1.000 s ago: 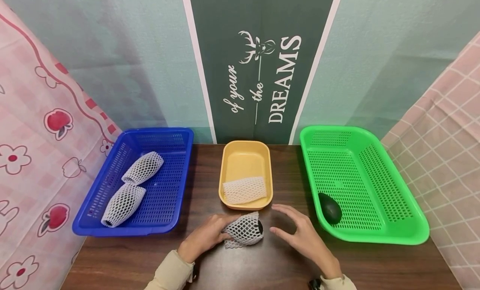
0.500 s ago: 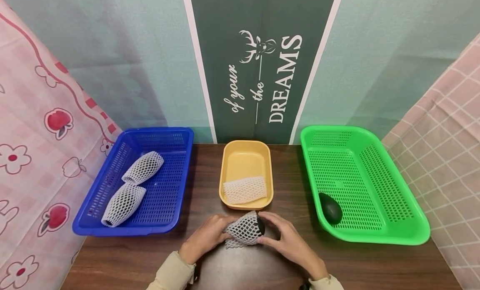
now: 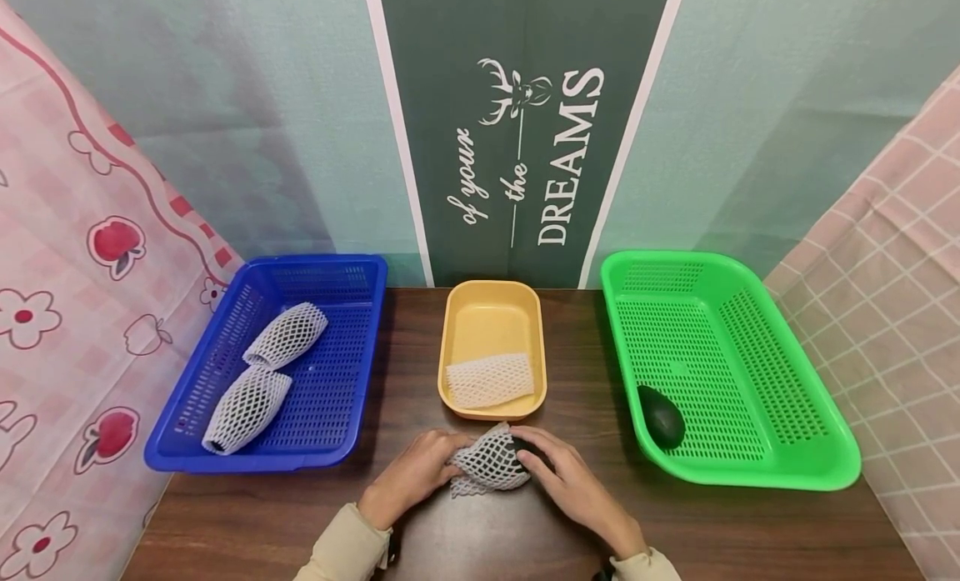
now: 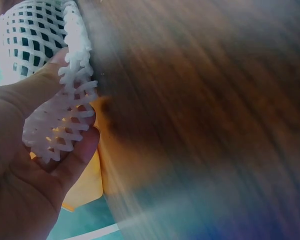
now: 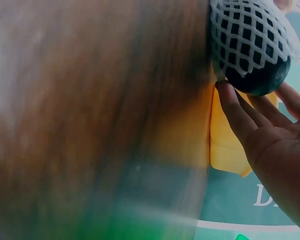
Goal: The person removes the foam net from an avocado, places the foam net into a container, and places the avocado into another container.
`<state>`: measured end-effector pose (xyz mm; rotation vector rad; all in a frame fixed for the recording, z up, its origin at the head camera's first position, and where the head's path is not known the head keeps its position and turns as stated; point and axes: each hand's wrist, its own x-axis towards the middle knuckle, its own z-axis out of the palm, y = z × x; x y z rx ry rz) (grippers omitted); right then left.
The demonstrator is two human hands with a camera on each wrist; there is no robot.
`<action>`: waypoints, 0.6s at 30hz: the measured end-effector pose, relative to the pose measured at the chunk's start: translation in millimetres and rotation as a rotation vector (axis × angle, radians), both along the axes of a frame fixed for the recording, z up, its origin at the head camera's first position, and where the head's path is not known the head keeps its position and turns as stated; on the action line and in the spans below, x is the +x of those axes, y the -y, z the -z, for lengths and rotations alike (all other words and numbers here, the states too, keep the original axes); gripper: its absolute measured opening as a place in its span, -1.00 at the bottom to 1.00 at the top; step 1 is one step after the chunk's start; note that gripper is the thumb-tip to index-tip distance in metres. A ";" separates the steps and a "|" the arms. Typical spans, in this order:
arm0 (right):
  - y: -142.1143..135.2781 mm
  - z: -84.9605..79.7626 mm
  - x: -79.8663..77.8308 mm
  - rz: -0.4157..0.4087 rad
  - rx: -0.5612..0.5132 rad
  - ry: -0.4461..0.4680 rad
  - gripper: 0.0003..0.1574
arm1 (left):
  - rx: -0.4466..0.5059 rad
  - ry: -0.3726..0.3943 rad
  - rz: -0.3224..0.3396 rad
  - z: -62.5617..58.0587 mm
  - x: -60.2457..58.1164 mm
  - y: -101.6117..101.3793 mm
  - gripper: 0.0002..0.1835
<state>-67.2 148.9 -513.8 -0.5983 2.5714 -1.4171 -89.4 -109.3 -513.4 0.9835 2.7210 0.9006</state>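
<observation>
Head view: a pale foam net was pinched at one end by the left hand; its opposite end was met by the right hand. The net was positioned between both hands, at the near part of the brown table. Just beyond the grip, a yellow tray was seen, with a flat spare net laid in it. Left of the grip, two net-covered pieces were contained in a blue basket. Right of the grip, one loose dark piece was contained in a green basket.

Left wrist view: narrow grip, net edge held between thumb and fingertips. Net bulge was seen beyond the thumb, loose mesh hanging near the fingers.

Right wrist view: fingers were kept fairly straight and slightly spread, tips laid against the bare end of a dark oval object, mostly covered by the net. Thumb was cut off at the edge; its pressure could not be told. Table was blurred.
</observation>
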 end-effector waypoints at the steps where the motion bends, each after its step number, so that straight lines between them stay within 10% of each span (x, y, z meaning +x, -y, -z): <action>1: 0.6 0.5 -0.3 0.001 0.004 -0.003 -0.55 | -0.002 -0.004 0.000 0.0 -0.2 0.0 -0.67; 18: 7.9 3.6 -1.7 -0.104 0.057 -0.020 -0.22 | -0.028 -0.061 0.027 0.9 -1.1 -0.4 -0.72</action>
